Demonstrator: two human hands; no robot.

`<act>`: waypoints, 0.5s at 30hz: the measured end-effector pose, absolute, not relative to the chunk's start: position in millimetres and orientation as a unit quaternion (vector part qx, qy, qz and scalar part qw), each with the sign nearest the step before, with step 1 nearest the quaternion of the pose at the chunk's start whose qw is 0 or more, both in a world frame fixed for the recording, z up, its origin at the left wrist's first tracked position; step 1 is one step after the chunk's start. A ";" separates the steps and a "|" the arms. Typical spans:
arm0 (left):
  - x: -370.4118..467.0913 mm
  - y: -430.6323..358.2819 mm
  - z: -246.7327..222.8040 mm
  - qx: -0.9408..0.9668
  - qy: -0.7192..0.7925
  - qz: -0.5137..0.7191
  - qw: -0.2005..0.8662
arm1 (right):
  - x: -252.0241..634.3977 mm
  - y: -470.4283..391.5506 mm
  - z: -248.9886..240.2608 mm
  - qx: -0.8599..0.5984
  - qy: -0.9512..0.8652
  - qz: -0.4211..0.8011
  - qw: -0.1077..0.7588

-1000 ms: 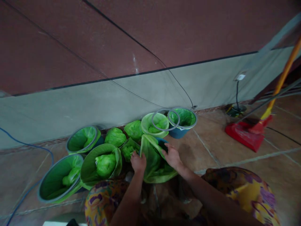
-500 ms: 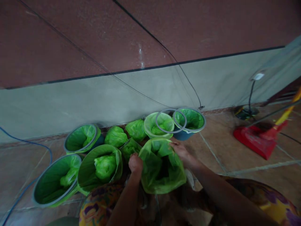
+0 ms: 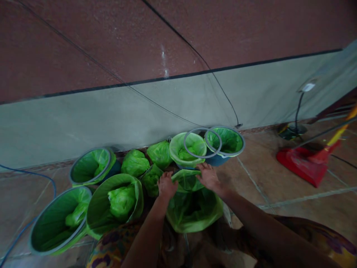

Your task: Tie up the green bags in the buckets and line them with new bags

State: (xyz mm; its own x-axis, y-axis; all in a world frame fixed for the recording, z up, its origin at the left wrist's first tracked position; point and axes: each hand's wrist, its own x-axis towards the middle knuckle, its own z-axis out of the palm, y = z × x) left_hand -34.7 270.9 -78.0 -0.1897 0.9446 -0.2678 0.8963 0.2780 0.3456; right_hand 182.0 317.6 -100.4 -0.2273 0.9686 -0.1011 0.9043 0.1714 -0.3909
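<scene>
Between my knees stands a thin green plastic bag [image 3: 195, 219], mouth up, its inside dark; what supports it below is hidden. My left hand [image 3: 167, 185] is at the far left of its rim, thumb inside and fingers outside. At the far right of the rim, my right hand [image 3: 208, 176] pinches the edge between thumb and fingers. The far side of the bag stretches between both hands. Just beyond, a pale green-lined bucket [image 3: 173, 149] has a loose grey ring [image 3: 186, 143] lying across its top.
Several green-lined buckets stand left, including a large one [image 3: 96, 216] and one with a grey rim [image 3: 32, 234]. Bunched green bags [image 3: 135, 163] lie by the wall. Another lined bucket [image 3: 217, 160] is at right. A red dustpan [image 3: 301, 163], a blue hose [image 3: 19, 235] and cables are nearby.
Both hands have shifted along the bag's rim to its far side and moved closer together. The far edge is now pulled up between them, and the mouth has changed shape.
</scene>
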 end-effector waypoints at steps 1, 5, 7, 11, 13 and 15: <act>-34.4 275.5 -80.3 0.595 0.771 0.048 0.220 | 179.7 320.2 -101.5 -0.620 -0.759 0.184 0.074; -40.2 287.0 -90.0 0.585 0.776 0.024 0.236 | 179.8 329.9 -109.2 -0.638 -0.743 0.197 0.052; -43.6 288.9 -94.1 0.586 0.777 0.031 0.227 | 182.3 332.8 -113.5 -0.632 -0.746 0.204 0.052; -47.8 294.7 -100.4 0.552 0.794 0.070 0.245 | 184.8 341.4 -122.2 -0.646 -0.715 0.248 0.103; -49.8 301.1 -104.0 0.529 0.799 0.093 0.270 | 184.1 350.9 -127.7 -0.648 -0.692 0.284 0.144; -52.8 308.6 -109.5 0.515 0.800 0.105 0.288 | 183.2 362.6 -134.7 -0.649 -0.670 0.321 0.167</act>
